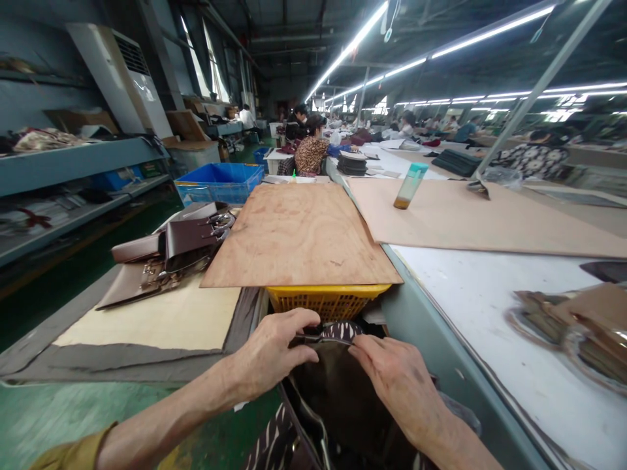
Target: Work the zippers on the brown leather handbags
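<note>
A dark brown bag [343, 398] hangs open in front of me, its olive-dark lining facing up and a zipper edge running down its left side. My left hand [281, 349] pinches the far rim of the bag between thumb and fingers. On the right part of the same rim, my right hand [399, 375] is closed, fingers over the edge. A short stretch of rim shows between both hands. Patterned cloth with white marks [343, 330] shows just beyond it; whether it belongs to the bag I cannot tell.
Ahead, a wooden board [304, 228] lies over a yellow basket [323, 300]. Brown bags [181, 241] lie at left, near a blue crate [220, 179]. On the right table [465, 294] are a bottle [410, 186] and brown pieces [582, 320]. People sit farther back.
</note>
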Available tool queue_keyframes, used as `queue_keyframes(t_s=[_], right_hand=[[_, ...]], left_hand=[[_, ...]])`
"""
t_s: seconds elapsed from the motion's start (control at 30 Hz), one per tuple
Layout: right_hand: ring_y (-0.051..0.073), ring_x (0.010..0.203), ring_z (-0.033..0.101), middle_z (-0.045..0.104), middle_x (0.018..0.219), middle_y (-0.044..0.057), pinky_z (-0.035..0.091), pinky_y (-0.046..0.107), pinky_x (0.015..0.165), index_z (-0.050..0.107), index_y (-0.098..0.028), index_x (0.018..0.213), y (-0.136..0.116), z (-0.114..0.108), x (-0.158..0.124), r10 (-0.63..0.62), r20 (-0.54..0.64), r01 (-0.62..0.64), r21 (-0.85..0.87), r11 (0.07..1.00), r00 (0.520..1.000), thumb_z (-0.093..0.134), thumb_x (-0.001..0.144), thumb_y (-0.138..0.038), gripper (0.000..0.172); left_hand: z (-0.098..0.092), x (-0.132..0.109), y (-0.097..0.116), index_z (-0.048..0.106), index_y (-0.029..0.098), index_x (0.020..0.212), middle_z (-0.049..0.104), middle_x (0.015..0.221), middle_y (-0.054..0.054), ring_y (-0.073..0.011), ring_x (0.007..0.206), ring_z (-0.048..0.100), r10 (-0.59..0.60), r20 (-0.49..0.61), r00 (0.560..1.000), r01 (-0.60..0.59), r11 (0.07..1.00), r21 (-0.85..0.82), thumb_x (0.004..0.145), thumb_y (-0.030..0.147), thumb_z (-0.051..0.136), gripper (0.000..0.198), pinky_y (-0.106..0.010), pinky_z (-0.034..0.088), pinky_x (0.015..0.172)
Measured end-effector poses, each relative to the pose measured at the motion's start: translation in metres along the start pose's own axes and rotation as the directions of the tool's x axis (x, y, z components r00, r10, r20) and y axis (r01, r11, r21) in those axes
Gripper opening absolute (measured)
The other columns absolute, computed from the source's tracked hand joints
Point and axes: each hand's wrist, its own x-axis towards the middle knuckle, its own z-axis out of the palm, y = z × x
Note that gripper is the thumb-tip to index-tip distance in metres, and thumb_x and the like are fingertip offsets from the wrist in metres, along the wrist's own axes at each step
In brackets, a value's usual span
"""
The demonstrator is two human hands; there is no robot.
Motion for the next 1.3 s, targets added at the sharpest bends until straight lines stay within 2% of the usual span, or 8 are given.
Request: queue_keyframes(t_s=[0.13, 0.23, 0.47, 0.63, 0.83, 1.07, 1.3], right_hand=[[0.016, 0.051, 0.054, 0.06, 0.06, -0.002, 0.029, 0.027, 0.052, 0.057, -0.022, 0.075, 0.002, 0.001, 0.001, -0.017, -0.063, 0.018, 0.016, 1.0, 0.998, 0.032, 0.092, -0.028, 0.031], [0.016, 0.053, 0.055, 0.06, 0.059, -0.002, 0.03, 0.027, 0.053, 0.057, -0.022, 0.075, 0.002, 0.002, 0.001, -0.008, -0.054, 0.008, 0.002, 1.0, 0.998, 0.034, 0.092, -0.028, 0.03], [0.017, 0.056, 0.057, 0.061, 0.062, -0.003, 0.03, 0.028, 0.055, 0.056, -0.023, 0.074, 0.004, 0.005, 0.002, 0.043, 0.02, -0.042, -0.039, 0.998, 0.999, 0.043, 0.089, -0.026, 0.02], [0.017, 0.057, 0.057, 0.061, 0.062, -0.003, 0.029, 0.027, 0.055, 0.056, -0.022, 0.073, 0.003, 0.003, 0.004, 0.068, 0.028, -0.067, -0.025, 0.997, 0.997, 0.043, 0.088, -0.027, 0.021], [0.018, 0.059, 0.059, 0.063, 0.064, -0.001, 0.03, 0.028, 0.055, 0.058, -0.022, 0.075, 0.0, 0.001, 0.006, 0.091, 0.07, -0.091, -0.008, 0.996, 0.993, 0.043, 0.088, -0.026, 0.021], [0.017, 0.061, 0.06, 0.064, 0.067, -0.001, 0.032, 0.027, 0.056, 0.059, -0.022, 0.077, 0.002, 0.001, 0.007, 0.125, 0.107, -0.127, 0.012, 0.992, 0.986, 0.042, 0.089, -0.026, 0.021], [0.018, 0.064, 0.061, 0.065, 0.069, 0.0, 0.033, 0.027, 0.057, 0.061, -0.023, 0.083, -0.001, -0.001, 0.008, 0.127, 0.114, -0.13, 0.025, 0.991, 0.985, 0.042, 0.089, -0.027, 0.021]], left_hand=[[0.003, -0.005, -0.003, 0.057, 0.019, 0.085, 0.055, 0.101, 0.0, -0.0123, 0.086, 0.053, 0.192, 0.003, 0.981, -0.192, 0.975, 0.117, 0.076, 0.01, 0.055, 0.013, -0.02, 0.039, 0.078], [0.004, -0.007, -0.006, 0.056, 0.019, 0.082, 0.054, 0.101, 0.0, -0.0105, 0.085, 0.053, 0.238, 0.016, 0.971, -0.237, 0.959, 0.157, 0.079, 0.006, 0.05, 0.015, -0.018, 0.039, 0.077], [0.008, -0.007, -0.007, 0.051, 0.015, 0.069, 0.055, 0.091, 0.0, -0.0103, 0.078, 0.052, 0.169, 0.0, 0.986, -0.165, 0.961, 0.222, 0.08, 0.01, 0.052, 0.012, -0.019, 0.04, 0.072], [0.01, -0.007, -0.003, 0.049, 0.016, 0.071, 0.054, 0.084, -0.001, -0.0111, 0.073, 0.051, 0.136, -0.02, 0.991, -0.127, 0.96, 0.248, 0.088, 0.017, 0.04, 0.019, -0.021, 0.039, 0.068], [0.015, -0.003, -0.002, 0.041, 0.017, 0.065, 0.05, 0.076, 0.0, -0.0109, 0.067, 0.048, 0.031, -0.102, 0.994, -0.002, 0.962, 0.274, 0.08, 0.009, 0.039, 0.017, -0.022, 0.035, 0.063], [0.017, 0.003, 0.001, 0.035, 0.017, 0.059, 0.045, 0.067, 0.002, -0.0098, 0.062, 0.044, 0.009, -0.161, 0.987, 0.031, 0.968, 0.248, 0.075, 0.008, 0.041, 0.019, -0.022, 0.03, 0.058], [0.016, 0.004, -0.002, 0.033, 0.017, 0.057, 0.042, 0.062, 0.003, -0.0094, 0.057, 0.041, 0.018, -0.167, 0.986, 0.03, 0.958, 0.286, 0.073, 0.007, 0.04, 0.02, -0.023, 0.026, 0.054]])
